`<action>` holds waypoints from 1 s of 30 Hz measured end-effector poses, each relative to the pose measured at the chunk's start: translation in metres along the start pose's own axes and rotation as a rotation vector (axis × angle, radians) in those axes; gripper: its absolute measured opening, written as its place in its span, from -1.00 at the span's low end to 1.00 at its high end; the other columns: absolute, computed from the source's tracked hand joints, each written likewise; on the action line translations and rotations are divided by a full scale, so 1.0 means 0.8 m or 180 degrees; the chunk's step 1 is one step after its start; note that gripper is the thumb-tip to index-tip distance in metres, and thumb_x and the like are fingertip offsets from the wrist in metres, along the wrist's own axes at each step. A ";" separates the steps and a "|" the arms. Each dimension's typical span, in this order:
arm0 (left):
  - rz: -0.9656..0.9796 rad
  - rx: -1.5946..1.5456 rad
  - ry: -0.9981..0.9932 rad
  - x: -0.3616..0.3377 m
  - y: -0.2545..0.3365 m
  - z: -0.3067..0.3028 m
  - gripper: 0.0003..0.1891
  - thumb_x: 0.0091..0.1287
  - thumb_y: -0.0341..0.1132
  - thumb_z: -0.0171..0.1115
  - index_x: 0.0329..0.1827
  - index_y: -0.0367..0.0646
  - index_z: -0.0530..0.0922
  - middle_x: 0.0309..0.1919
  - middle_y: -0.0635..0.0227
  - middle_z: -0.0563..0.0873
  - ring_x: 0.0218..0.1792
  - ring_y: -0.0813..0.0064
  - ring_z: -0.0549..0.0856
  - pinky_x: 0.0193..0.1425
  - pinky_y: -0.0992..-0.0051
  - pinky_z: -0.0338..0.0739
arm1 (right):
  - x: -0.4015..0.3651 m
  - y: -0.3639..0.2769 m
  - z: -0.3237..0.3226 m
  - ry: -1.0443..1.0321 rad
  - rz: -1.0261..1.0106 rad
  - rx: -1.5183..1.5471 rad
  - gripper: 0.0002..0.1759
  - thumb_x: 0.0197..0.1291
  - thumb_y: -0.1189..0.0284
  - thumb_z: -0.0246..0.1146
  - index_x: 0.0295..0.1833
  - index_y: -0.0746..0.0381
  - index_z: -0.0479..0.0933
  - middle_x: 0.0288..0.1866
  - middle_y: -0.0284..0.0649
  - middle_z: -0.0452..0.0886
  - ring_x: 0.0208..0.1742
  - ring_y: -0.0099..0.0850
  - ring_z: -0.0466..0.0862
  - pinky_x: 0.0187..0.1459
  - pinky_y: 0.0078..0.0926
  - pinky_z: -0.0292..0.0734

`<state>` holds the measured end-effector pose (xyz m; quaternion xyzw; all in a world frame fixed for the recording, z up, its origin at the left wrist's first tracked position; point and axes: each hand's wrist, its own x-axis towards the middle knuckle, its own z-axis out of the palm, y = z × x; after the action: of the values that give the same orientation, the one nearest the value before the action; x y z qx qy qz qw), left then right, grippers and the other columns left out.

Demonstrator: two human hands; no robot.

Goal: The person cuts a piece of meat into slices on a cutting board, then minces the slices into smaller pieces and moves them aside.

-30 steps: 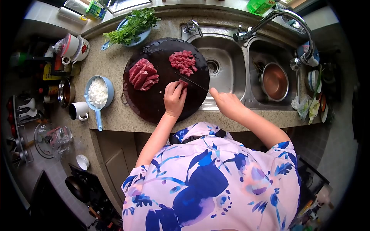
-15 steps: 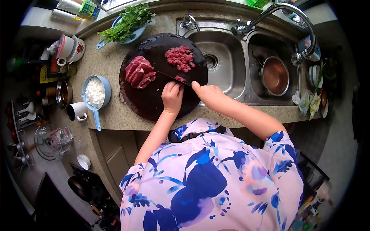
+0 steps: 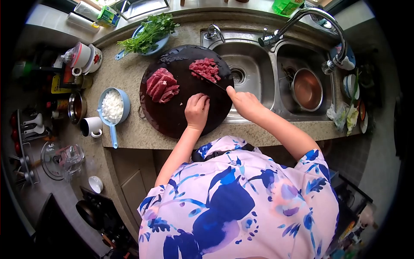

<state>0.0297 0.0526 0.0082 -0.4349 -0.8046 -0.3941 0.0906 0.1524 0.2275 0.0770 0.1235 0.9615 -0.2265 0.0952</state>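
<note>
My right hand (image 3: 248,105) is closed around the handle of a knife (image 3: 208,80), its dark blade lying along the near edge of a pile of diced red meat (image 3: 205,68). Both are on the round dark cutting board (image 3: 172,118). On the board's near side rests my left hand (image 3: 197,113), fingers curled and pressed together; whatever lies under the fingertips is hidden. Several thick slices of raw meat (image 3: 162,86) are heaped on the board's left part. A tiny pale scrap sits between them and my left hand.
Left of the board stands a blue handled strainer (image 3: 124,108) of white cubes beside a white mug (image 3: 92,127). Behind, leafy greens (image 3: 151,33) fill a blue strainer. A double sink (image 3: 254,54) with a faucet (image 3: 340,39) is at right, a metal bowl (image 3: 307,88) inside.
The knife has moved away from my left fingertips, up to the diced pile. The small cut piece by the blade now appears merged with the pile. The view has shifted slightly.
</note>
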 end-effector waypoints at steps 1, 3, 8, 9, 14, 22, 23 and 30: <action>-0.0005 0.0001 -0.0059 0.002 0.003 -0.003 -0.85 0.15 -0.49 0.40 -0.22 -0.20 0.69 -0.18 0.27 0.71 -0.12 0.19 0.70 0.00 0.30 0.60 | -0.005 -0.004 -0.004 0.0001 -0.0064 -0.0003 -0.76 0.27 0.59 0.04 0.01 0.28 0.19 -0.41 0.04 0.64 -0.28 0.11 0.70 -0.27 0.02 0.59; -0.0024 -0.0086 0.0043 0.003 0.010 -0.011 -0.84 0.15 -0.48 0.40 -0.20 -0.21 0.69 -0.16 0.26 0.71 -0.12 0.19 0.70 0.01 0.30 0.60 | -0.019 -0.006 -0.004 0.0041 -0.0150 -0.0001 -0.75 0.25 0.60 0.03 0.01 0.28 0.19 -0.41 0.05 0.64 -0.28 0.13 0.69 -0.29 0.05 0.57; -0.0034 -0.0236 0.0013 -0.010 -0.004 -0.012 -0.83 0.15 -0.51 0.40 -0.18 -0.25 0.69 -0.17 0.21 0.71 -0.11 0.14 0.70 0.01 0.28 0.61 | -0.053 -0.015 -0.008 -0.0244 -0.0144 0.0176 -0.76 0.26 0.60 0.01 0.02 0.30 0.21 -0.40 0.09 0.63 -0.27 0.15 0.69 -0.28 0.05 0.54; -0.0042 -0.0234 0.0006 -0.011 -0.006 -0.011 -0.83 0.15 -0.51 0.40 -0.18 -0.25 0.69 -0.17 0.21 0.71 -0.11 0.14 0.70 0.01 0.28 0.61 | -0.057 -0.019 -0.011 -0.0379 -0.0103 0.0148 -0.78 0.28 0.58 0.01 0.02 0.31 0.21 -0.41 0.09 0.63 -0.27 0.15 0.68 -0.27 0.05 0.55; 0.0061 -0.0062 -0.0004 -0.008 -0.007 -0.005 -0.86 0.14 -0.51 0.38 -0.23 -0.23 0.68 -0.19 0.21 0.71 -0.11 0.13 0.70 -0.02 0.27 0.61 | -0.067 -0.019 -0.008 -0.0478 -0.0090 0.0170 -0.81 0.33 0.54 0.01 0.00 0.32 0.23 -0.42 0.08 0.62 -0.29 0.14 0.68 -0.27 0.04 0.55; -0.0113 -0.0007 -0.0080 -0.013 -0.002 0.000 -0.88 0.12 -0.51 0.38 -0.28 -0.19 0.66 -0.25 0.21 0.67 -0.16 0.11 0.68 -0.07 0.25 0.60 | -0.013 -0.036 0.020 -0.0556 -0.0040 0.0109 -0.83 0.33 0.50 0.04 -0.02 0.28 0.26 -0.38 0.09 0.68 -0.27 0.07 0.73 -0.28 0.00 0.62; -0.0123 0.0030 -0.0088 -0.014 -0.002 0.001 -0.88 0.12 -0.51 0.38 -0.29 -0.19 0.65 -0.26 0.22 0.67 -0.18 0.11 0.67 -0.08 0.24 0.60 | -0.001 -0.040 0.026 -0.0552 -0.0041 0.0112 -0.83 0.33 0.50 0.04 -0.02 0.28 0.26 -0.38 0.09 0.68 -0.27 0.07 0.73 -0.28 0.00 0.62; -0.0164 0.0126 -0.0160 -0.017 -0.006 -0.001 -0.88 0.10 -0.49 0.39 -0.30 -0.19 0.64 -0.26 0.23 0.67 -0.18 0.12 0.68 -0.06 0.25 0.59 | -0.026 -0.037 0.008 -0.0565 -0.0073 0.0269 -0.72 0.22 0.64 0.07 0.03 0.31 0.23 -0.36 0.11 0.66 -0.24 0.17 0.69 -0.27 0.06 0.57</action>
<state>0.0338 0.0416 -0.0007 -0.4220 -0.8251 -0.3693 0.0687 0.1644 0.1947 0.0888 0.0958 0.9402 -0.2779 0.1722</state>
